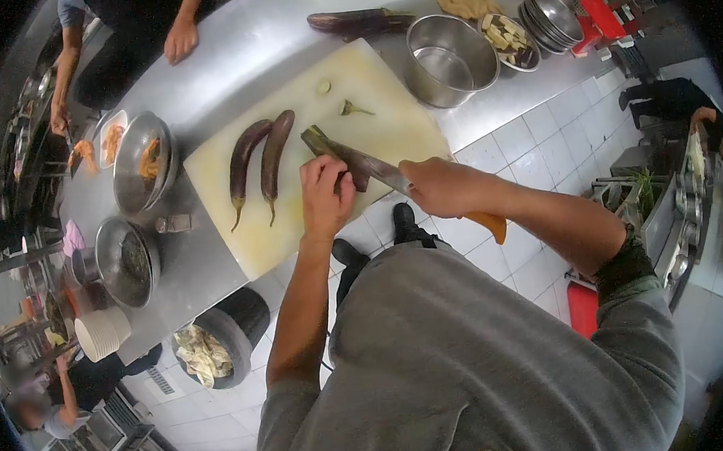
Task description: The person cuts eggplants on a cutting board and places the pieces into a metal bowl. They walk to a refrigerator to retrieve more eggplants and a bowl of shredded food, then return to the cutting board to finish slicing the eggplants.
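On the white cutting board (207, 173), my left hand (326, 196) has its fingers wrapped round a dark eggplant piece (358, 177). My right hand (451, 187) grips a knife (385, 172) with an orange handle; its blade lies along the eggplant piece and points to the upper left. Two whole eggplants (271, 160) with thin stems lie side by side left of my left hand. A cut stem end (355, 108) and a small pale slice (323, 86) rest on the upper part of the board.
More eggplants (360, 22) lie behind the board. A steel pot (450, 60) and a bowl of cut pieces (508, 41) stand at the upper right. Metal bowls (128, 263) line the left side. A bin (227, 335) is below. A co-worker's hand (181, 41) touches the table.
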A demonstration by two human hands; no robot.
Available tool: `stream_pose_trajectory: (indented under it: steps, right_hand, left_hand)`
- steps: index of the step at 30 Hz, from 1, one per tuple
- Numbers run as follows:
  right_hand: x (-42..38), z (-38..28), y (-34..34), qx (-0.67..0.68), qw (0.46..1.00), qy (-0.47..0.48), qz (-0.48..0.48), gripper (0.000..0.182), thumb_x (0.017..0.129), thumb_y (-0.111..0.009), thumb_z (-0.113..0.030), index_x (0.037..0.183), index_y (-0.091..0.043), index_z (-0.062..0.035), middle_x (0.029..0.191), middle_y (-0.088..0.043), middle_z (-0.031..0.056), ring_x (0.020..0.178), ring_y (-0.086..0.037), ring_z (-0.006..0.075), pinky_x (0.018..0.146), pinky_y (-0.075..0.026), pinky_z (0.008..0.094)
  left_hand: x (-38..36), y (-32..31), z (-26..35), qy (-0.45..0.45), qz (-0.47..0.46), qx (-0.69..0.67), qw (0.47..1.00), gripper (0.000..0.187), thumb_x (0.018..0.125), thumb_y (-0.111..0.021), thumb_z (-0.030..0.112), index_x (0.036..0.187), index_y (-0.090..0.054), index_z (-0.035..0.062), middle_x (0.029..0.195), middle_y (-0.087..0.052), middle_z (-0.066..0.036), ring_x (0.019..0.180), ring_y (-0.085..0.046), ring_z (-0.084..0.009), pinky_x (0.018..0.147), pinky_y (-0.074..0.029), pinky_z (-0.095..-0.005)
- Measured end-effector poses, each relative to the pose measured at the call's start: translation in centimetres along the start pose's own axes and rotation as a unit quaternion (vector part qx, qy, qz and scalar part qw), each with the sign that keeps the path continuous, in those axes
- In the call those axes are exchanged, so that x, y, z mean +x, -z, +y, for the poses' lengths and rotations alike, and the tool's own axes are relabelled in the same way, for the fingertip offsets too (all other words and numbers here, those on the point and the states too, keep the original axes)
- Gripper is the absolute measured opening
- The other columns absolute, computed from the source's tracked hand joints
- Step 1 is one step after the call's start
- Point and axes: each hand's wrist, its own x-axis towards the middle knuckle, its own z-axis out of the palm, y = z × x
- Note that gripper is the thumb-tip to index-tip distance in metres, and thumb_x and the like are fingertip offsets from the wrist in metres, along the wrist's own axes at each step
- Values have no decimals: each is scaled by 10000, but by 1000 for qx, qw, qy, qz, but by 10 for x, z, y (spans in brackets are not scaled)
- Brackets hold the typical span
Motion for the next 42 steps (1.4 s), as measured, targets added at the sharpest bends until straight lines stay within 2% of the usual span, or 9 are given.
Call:
stream_pose_trajectory:
  steps: [5,11,17,23,29,31,35,39,42]
  right_hand:
    - [18,1,-37,21,996,39,76,212,943,-515,-98,1070,-490,70,845,-652,330,824,-654,512,754,-513,558]
    - [-26,-6,-42,79,996,-28,28,196,940,-526,-70,1069,-477,69,831,-651,322,790,-648,507,730,-517,559]
    - [27,6,-104,96,989,-22,106,201,939,-519,-47,1110,-460,41,832,-661,308,813,-668,489,715,-521,559]
    - [-21,11,-92,53,996,-14,72,197,918,-527,-38,1088,-464,40,818,-672,305,799,-683,482,703,-534,561]
    - [14,-4,-88,21,995,-14,94,279,969,-482,-80,1225,-486,31,896,-707,293,861,-725,452,735,-587,539]
    - [28,-7,-94,7,989,17,145,278,979,-469,-99,1230,-502,16,904,-711,284,855,-723,453,729,-587,535]
    - [16,5,-101,-3,984,49,173,285,976,-480,-100,1244,-508,-6,915,-717,263,876,-716,453,750,-577,541]
    - [-43,17,-72,-23,998,-62,19,318,934,-533,-69,1237,-501,23,925,-703,281,909,-695,447,811,-545,560]
    - [-35,38,-57,-1,1000,5,24,308,914,-535,-42,1212,-502,30,918,-689,289,874,-679,464,793,-532,567]
  left_hand:
    - [2,1,0,-9,-5,20,1000,171,847,-696,63,1012,-661,36,1093,-599,-147,1059,-539,-366,924,-469,-458]
    - [-4,6,2,20,-34,23,999,167,864,-690,77,1020,-654,32,1109,-595,-149,1083,-530,-367,943,-456,-461]
    - [-5,7,-2,20,-27,17,999,217,873,-677,79,1083,-646,32,1105,-590,-160,1089,-526,-369,953,-450,-464]
    - [-6,22,-3,41,-51,46,997,270,880,-672,85,1146,-641,46,1133,-581,-178,1088,-530,-375,961,-446,-468]
    - [-14,20,0,39,-31,40,998,308,853,-701,70,1157,-656,53,1128,-576,-176,1095,-542,-373,970,-455,-453]
    - [-17,22,8,-8,-43,61,997,283,846,-700,59,1127,-664,43,1102,-590,-175,1106,-561,-377,986,-458,-452]
    - [-20,22,14,52,-46,62,996,276,816,-718,63,1087,-667,39,1125,-571,-184,1119,-552,-379,1001,-452,-458]
    - [-30,38,2,47,-49,115,991,299,786,-729,65,1075,-660,35,1164,-574,-192,1141,-551,-386,1011,-458,-460]
    - [-40,46,1,25,-45,124,991,325,785,-745,80,1097,-663,47,1190,-579,-172,1123,-552,-375,982,-470,-455]
